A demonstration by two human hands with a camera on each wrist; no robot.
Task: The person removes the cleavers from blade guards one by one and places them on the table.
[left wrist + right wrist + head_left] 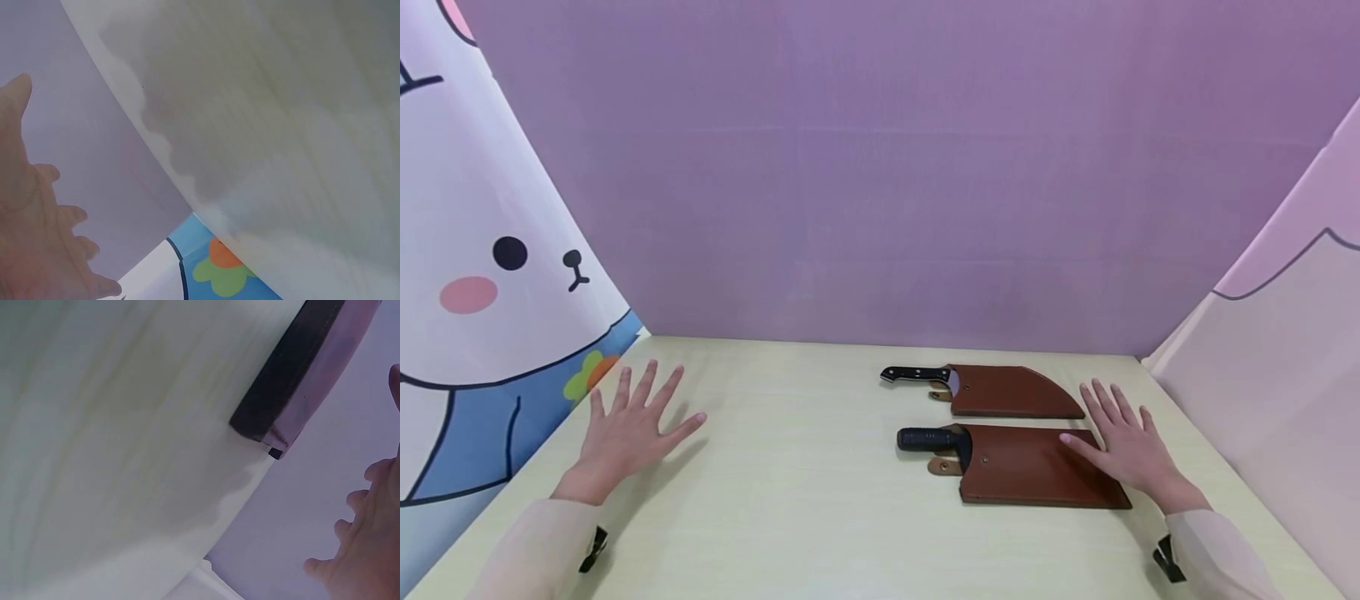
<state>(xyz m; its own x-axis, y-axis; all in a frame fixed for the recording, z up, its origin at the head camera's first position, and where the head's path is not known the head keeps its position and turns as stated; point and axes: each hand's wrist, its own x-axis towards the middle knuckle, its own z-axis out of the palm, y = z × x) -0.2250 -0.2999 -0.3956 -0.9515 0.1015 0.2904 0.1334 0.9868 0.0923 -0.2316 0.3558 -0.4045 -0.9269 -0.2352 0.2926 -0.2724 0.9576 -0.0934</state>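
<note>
Two knives in brown leather sheaths lie on the table right of centre in the head view. The farther knife has a black riveted handle (916, 374) and a curved sheath (1011, 392). Nearer lies a cleaver with a ribbed black handle (925, 439) in a broad squared sheath (1030, 467). My right hand (1129, 450) is spread above the right end of the nearer sheath, holding nothing. Over the table's left side, my left hand (628, 433) is spread with fingers apart and holds nothing. In the right wrist view, a sheath edge (281, 381) shows beside the right hand (369, 550).
The pale wood-grain table (775, 483) ends at a purple back panel (880, 183). A cartoon-printed panel (490, 350) borders the left side and a pale pink and white panel (1285, 358) the right. Small snap straps (943, 467) stick out by the handles.
</note>
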